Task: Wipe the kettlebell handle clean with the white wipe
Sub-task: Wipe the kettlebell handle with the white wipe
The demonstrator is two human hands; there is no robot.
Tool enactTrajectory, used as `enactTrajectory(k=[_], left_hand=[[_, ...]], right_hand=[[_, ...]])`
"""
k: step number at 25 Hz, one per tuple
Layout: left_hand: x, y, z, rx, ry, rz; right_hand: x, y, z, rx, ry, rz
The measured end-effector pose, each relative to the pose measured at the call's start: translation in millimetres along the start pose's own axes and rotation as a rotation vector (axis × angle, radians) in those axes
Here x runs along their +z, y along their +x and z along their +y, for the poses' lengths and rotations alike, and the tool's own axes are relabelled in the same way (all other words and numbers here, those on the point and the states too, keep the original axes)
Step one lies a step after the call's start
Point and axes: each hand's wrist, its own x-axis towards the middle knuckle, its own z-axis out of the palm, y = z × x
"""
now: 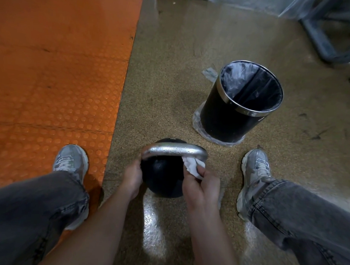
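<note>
- While the person crouches, the left hand (133, 176) clasps the kettlebell's (163, 172) near-left side, steadying it on the floor (174, 60).
- Right hand (200, 187) pinches the white wipe (192, 167) against the handle's (174, 149) right end.
- Droplets show along the handle's top, so wiping looks barely begun.
- Beyond stands a lined bin (241, 107).

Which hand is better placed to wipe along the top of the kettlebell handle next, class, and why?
The right hand. It already grips the white wipe against the right end of the kettlebell handle, while the left hand holds the handle's left end, apparently steadying it.
</note>
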Motion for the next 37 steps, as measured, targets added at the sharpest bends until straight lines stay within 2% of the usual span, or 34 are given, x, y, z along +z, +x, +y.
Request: enactTrajectory(k=[5,9,11,14,16,19,20,22,25,27,29,30,33,34,37], left_hand=[[2.6,2.7,0.6,-0.003,-0.022,0.018],[-1.0,7.6,-5.3,-0.011,0.046,0.013],[-2.4,11.4,-6.4,-0.004,0.063,0.005],[-0.5,9.6,-2.6,-0.019,0.022,0.015],[-0.5,9.0,-1.8,-0.032,0.034,0.024],[-2.2,9.9,-2.7,-0.041,0.061,0.035],[-2.4,10.4,-2.4,-0.049,0.057,0.040],[-1.7,11.3,-2.7,-0.051,0.041,0.041],[-2.6,13.3,-4.4,-0.063,0.041,0.055],[-3.6,13.4,-5.1,-0.061,0.055,0.046],[-3.2,13.9,-5.5,-0.055,0.044,0.047],[-2.7,12.6,-5.3,-0.056,0.033,0.049],[-0.1,12.5,-5.5,-0.042,0.019,0.052],[1.2,11.8,-4.2,-0.043,0.013,0.052],[1.7,13.6,-4.2,-0.044,-0.032,0.054]], right_hand=[[4.8,2.1,-10.3,0.018,-0.112,-0.013],[-11.6,-2.3,-6.9,-0.143,-0.326,-0.066],[-8.3,5.0,-5.9,-0.093,-0.327,-0.050],[-14.3,6.2,-9.9,-0.081,-0.296,-0.138],[-25.4,4.6,-15.1,-0.054,-0.144,-0.174],[-33.2,6.1,-26.4,0.281,0.531,-0.187],[-33.6,7.1,-29.4,0.357,0.662,-0.174],[-35.4,6.4,-33.3,0.371,0.669,-0.119],[-47.1,15.3,-43.1,0.289,0.588,-0.056],[-53.0,20.3,-57.6,0.174,0.426,-0.088],[-50.8,16.1,-80.8,0.006,0.159,-0.112],[-46.3,11.7,-94.8,-0.110,-0.040,-0.127],[-24.2,2.6,-133.5,-0.510,-0.847,-0.214],[-16.3,5.9,-140.8,-0.574,-1.072,-0.297],[6.3,24.1,-140.6,-0.522,-1.633,-0.555]])
